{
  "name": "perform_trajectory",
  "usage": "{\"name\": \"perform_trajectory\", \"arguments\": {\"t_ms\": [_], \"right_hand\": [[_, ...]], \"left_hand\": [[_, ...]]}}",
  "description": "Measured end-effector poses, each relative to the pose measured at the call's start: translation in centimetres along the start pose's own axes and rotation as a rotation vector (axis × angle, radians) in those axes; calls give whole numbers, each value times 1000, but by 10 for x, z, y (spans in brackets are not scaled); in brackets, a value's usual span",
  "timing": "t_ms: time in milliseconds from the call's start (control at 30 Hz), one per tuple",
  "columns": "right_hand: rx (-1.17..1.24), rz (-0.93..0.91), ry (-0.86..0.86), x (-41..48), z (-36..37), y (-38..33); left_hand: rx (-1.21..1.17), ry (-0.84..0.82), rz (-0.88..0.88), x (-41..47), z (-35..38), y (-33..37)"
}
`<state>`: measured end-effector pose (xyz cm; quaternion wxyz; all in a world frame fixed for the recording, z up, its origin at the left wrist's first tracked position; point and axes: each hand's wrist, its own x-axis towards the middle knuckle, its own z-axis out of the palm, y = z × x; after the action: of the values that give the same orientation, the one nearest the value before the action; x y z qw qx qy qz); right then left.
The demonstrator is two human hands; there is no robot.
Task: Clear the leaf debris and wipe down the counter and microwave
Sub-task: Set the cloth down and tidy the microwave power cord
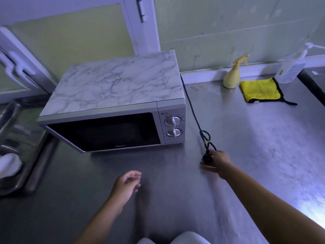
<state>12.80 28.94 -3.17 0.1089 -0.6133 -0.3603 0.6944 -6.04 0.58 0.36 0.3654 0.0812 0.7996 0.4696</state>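
A pale green wall (228,23) backs the room, scuffed and stained. A white-framed window (79,37) stands at left, hinge (141,9) showing

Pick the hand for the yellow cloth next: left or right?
Probably right. The yellow cloth lies far right beside the spray bottle; the right hand is nearer, though it holds the power cord. The left hand is free but farther.

Motion blur on right hand (217,162) at cord plug (206,157), grip unclear; microwave dial labels (171,115) unreadable; sink (42,161) cropped left.
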Motion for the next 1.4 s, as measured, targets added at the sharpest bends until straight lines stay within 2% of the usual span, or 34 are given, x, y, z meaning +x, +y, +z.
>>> {"name": "perform_trajectory", "arguments": {"t_ms": [100,167,267,333,400,467,567,667,733,833,1033,1167,1400], "right_hand": [[-105,41,-60,9,26,-1],[-268,25,-38,16,36,-1],[-742,-120,115,14,40,-8],[-876,-288,226,5,43,-16],[-620,-496,179,-10,54,-35],[-243,-600,2,-35,72,-61],[63,-478,-254,-77,90,-90],[50,-546,-382,-99,106,-98],[64,-617,-378,-99,117,-100],[133,-566,-362,-95,125,-104],[192,-623,-460,-78,131,-111],[189,-640,-414,-70,145,-122],[190,-583,-330,-67,163,-142]], "left_hand": [[-92,82,-2,9,-16,11],[-155,140,16,15,-31,21],[-243,244,60,28,-59,35],[-328,310,85,36,-82,43],[-413,370,99,44,-107,55],[-544,412,104,49,-137,70],[-671,469,134,53,-160,98],[-669,546,211,59,-176,120],[-628,504,246,68,-178,127],[-577,492,297,84,-173,121],[-528,515,359,109,-174,120],[-543,539,350,129,-179,129],[-519,460,282,146,-188,148]]}}
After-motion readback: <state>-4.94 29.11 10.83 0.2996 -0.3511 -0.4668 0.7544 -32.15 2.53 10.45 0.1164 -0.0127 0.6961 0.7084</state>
